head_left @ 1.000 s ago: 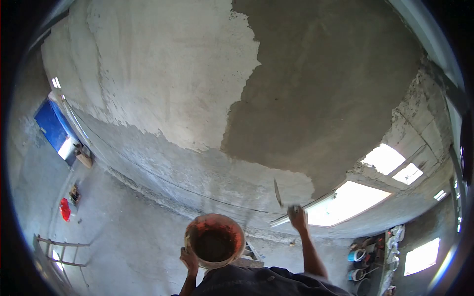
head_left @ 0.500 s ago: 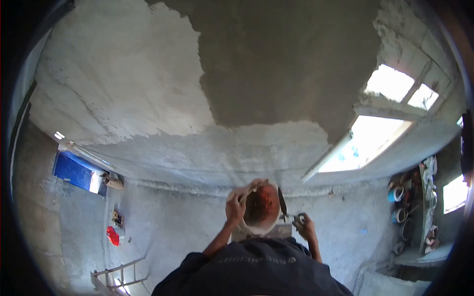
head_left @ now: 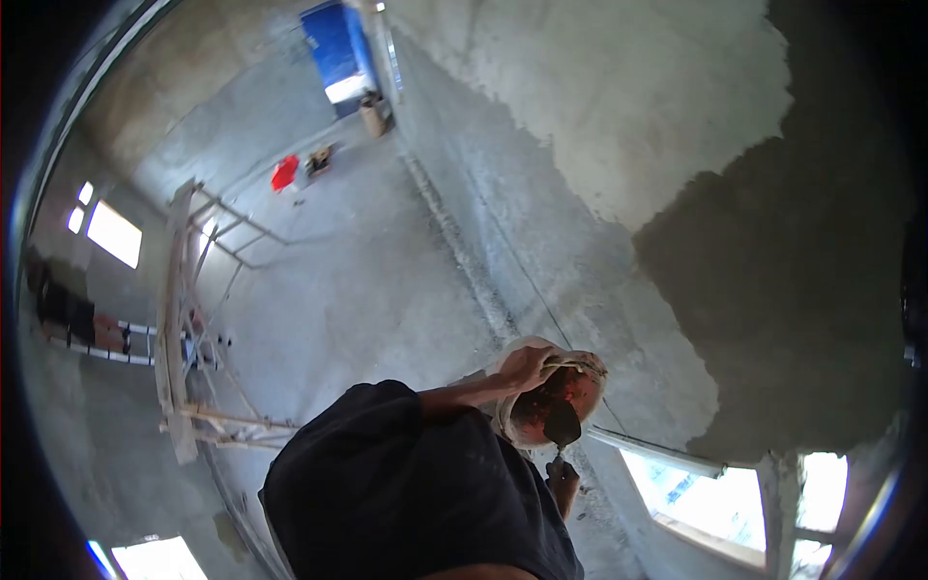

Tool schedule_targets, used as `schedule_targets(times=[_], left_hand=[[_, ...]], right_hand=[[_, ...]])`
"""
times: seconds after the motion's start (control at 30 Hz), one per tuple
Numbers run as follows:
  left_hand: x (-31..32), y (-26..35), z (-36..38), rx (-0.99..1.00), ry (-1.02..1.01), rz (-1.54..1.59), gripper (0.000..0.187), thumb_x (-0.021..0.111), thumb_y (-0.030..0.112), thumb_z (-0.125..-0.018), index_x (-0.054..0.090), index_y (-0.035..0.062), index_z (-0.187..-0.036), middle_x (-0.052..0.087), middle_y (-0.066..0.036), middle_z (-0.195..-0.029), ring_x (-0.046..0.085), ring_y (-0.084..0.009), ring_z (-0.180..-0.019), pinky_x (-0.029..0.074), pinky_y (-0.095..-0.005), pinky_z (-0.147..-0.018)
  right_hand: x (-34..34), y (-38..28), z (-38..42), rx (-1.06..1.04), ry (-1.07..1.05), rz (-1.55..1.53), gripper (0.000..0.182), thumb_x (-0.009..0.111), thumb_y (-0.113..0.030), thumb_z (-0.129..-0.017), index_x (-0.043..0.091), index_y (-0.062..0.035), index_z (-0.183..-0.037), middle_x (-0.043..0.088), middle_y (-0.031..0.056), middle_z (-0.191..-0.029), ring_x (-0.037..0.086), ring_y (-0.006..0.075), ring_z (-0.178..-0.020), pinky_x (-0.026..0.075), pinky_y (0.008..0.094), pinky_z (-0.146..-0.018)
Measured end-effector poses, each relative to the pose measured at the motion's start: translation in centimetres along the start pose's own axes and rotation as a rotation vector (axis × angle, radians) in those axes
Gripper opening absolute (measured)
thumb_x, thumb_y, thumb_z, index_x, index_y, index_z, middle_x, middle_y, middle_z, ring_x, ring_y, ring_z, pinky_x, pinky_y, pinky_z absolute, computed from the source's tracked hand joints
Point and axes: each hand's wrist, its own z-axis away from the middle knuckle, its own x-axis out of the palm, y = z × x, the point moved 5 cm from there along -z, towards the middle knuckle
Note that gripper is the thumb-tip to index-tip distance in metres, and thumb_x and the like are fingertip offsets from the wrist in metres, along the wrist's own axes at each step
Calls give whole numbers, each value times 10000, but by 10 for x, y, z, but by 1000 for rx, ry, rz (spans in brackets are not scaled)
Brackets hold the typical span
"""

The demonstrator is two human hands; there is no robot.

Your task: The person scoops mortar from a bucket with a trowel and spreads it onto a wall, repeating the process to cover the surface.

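A bucket [head_left: 590, 369] with a pale, crusted rim and a reddish, dirty inside is tilted in front of my body. My left hand [head_left: 527, 367] is closed over its rim on the upper left side. In my right hand [head_left: 563, 474] is the handle of a pointed trowel [head_left: 562, 423]. Its dark blade overlaps the bucket's mouth in this view. How much mix lies in the bucket is hard to see. Beyond the bucket, the wall carries a large dark, wet-looking plaster patch [head_left: 773, 271] beside paler grey plaster [head_left: 667, 97].
A wooden trestle scaffold [head_left: 174, 319] stands at left, with another person [head_left: 68, 307] by a ladder [head_left: 135, 345] behind it. A blue door [head_left: 336, 48], a brown sack-like object [head_left: 373, 116] and a red item [head_left: 284, 173] are at the far end. Window openings [head_left: 701, 503] sit lower right.
The view has turned left, bringing the scaffold and the other person into sight. The trowel has gone from beside the bucket to over its mouth. My left hand keeps the rim.
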Motion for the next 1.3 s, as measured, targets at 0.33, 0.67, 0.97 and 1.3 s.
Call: schedule_targets(times=[0.33, 0.67, 0.97, 1.3], left_hand=[[4, -15, 11, -109, -66, -71, 261, 579, 269, -819, 630, 74, -985, 620, -158, -973, 576, -350, -923, 469, -407, -799], [-55, 53, -31, 221, -53, -82, 200, 673, 217, -762, 627, 34, -830, 607, -185, -709, 604, -362, -695, 474, -365, -561], [-68, 107, -50, 303, -133, -152, 217, 678, 209, -779, 614, 4, -753, 587, -157, -625, 589, -316, -554, 453, -341, -518], [-72, 159, -52, 545, -92, -167, 202, 669, 222, -795, 606, 33, -760, 588, -102, -619, 556, -221, -503, 432, -300, -509]], right_hand=[[-3, 17, -40, -176, -63, 164, 249, 708, -191, -735, 562, -15, -832, 570, 78, -569, 545, 143, -463, 415, 319, -426], [-22, -69, -4, -419, 7, 437, 199, 539, -243, -838, 587, -50, -836, 573, 154, -856, 555, 373, -806, 443, 456, -698], [-23, -117, -4, -41, 179, 567, 205, 515, -220, -828, 591, -96, -972, 606, 178, -888, 611, 357, -816, 486, 463, -681], [-18, -126, -12, -134, 181, 629, 250, 472, -107, -810, 611, -142, -1015, 567, 194, -926, 610, 354, -775, 489, 448, -650]])
